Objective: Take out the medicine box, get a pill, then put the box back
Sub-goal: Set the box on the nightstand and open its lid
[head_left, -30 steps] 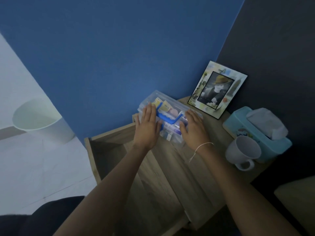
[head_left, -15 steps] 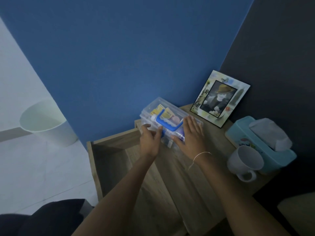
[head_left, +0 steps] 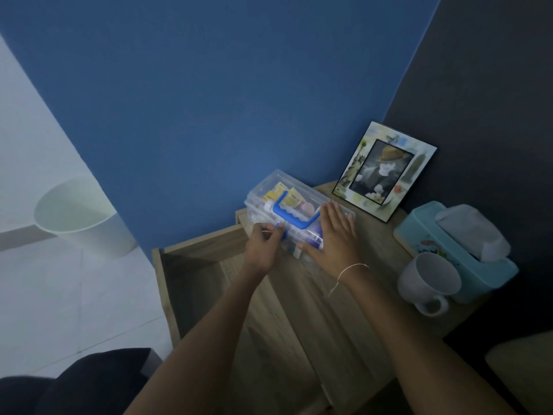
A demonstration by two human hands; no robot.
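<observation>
A clear plastic medicine box (head_left: 296, 205) sits at the far left corner of a wooden tabletop (head_left: 368, 283), right against the blue wall (head_left: 224, 100). Its lid is on, with a blue handle (head_left: 294, 217) lying flat across the top. Through the clear plastic, yellow packets and a purple item show inside.

The left hand (head_left: 263, 245) is at the near left end of the box, its fingers (head_left: 276, 235) curled in and pinched on a small blue latch (head_left: 281, 229) at that end. The right hand (head_left: 335, 235) lies flat on top of the lid toward the box's right end, fingers (head_left: 332, 214) stretched out and slightly spread, pressing down rather than gripping anything. A thin white string (head_left: 348, 272) is tied round the right wrist.

To the left of the tabletop and lower, an open wooden drawer (head_left: 191, 280) stands pulled out toward the person; what can be seen of its inside is dark.

On the far side of the tabletop, just right of the box, a picture frame (head_left: 386, 172) leans upright against the dark wall (head_left: 484, 85). Further right is a light blue tissue box (head_left: 449, 250) with a tissue (head_left: 472, 232) sticking out of the top, and just near of it stands a white mug (head_left: 428, 280), its handle turned toward the person.

On the pale floor (head_left: 59, 295) well to the left, near the blue wall, stands a white bin (head_left: 83, 217). A dark piece of clothing (head_left: 74, 384) fills the near left corner.
</observation>
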